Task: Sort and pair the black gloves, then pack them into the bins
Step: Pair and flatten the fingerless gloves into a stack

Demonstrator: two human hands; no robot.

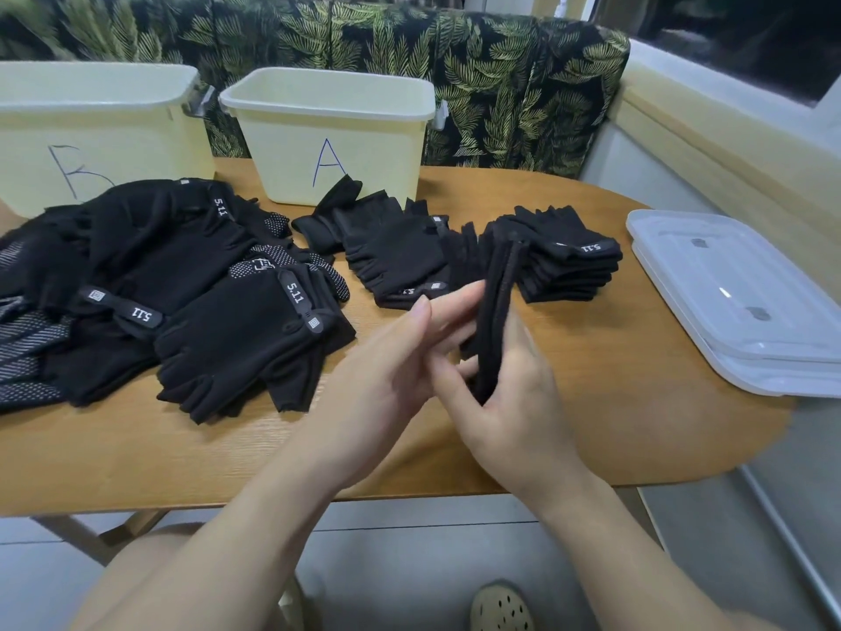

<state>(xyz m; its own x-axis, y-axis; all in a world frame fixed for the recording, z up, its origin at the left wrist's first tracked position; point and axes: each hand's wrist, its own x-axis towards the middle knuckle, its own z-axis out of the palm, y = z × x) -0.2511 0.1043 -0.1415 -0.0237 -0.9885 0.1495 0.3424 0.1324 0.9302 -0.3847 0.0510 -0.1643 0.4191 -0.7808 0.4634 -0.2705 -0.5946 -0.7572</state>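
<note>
Head view: the right hand point(509, 398) grips a pair point(496, 311) of black gloves held on edge just above the table point(591, 425), thumb on one face and fingers curled round the lower end. The left hand point(391, 375) lies beside it with fingers nearly straight, their tips touching the pair's left face and the right hand's fingers; it clasps nothing.

A loose heap point(159, 289) of unsorted gloves lies at the left. A flat stack point(569, 261) sits behind the hands, with more gloves point(391, 257) between it and bin A point(332, 138). Bin B point(82, 129) stands further left. Two lids point(737, 302) rest at the table's right end.

The gloves look light, soft and floppy, so a pair should sag or slide apart if pinched at one corner. Taking it across the middle, both layers pressed flat together, probably keeps it matched. The fabric seems grippy rather than slick, and nothing here looks breakable. The wrist tabs may snag neighbouring gloves.
</note>
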